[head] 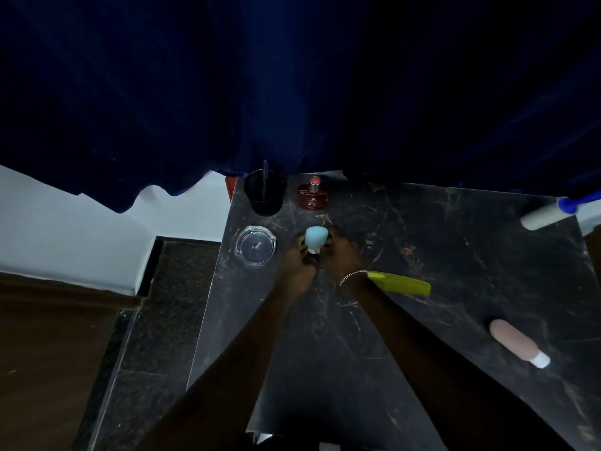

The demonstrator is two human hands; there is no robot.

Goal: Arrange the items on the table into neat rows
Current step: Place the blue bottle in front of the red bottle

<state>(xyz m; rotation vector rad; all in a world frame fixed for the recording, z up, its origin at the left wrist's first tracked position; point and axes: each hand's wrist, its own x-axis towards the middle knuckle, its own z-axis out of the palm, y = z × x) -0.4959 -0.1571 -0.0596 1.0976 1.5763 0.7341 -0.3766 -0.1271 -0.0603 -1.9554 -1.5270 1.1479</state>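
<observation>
Both my hands meet around a small light-blue bottle (314,237) with a white base, near the table's far left. My left hand (297,258) grips its lower left side. My right hand (338,252), with a chain bracelet at the wrist, holds its right side. A clear glass ashtray (254,246) sits just left of the bottle. Behind them stand a black cup (265,194) and a red-brown perfume bottle (313,195). A yellow-green comb (403,283) lies right of my right wrist. A beige tube (518,342) with a white cap lies at the right.
The dark marble table (439,239) has its left edge by the ashtray. A dark blue curtain (292,92) hangs over the far edge. A white roller with a blue handle (546,213) lies at the far right corner. Floor and a white wall show left.
</observation>
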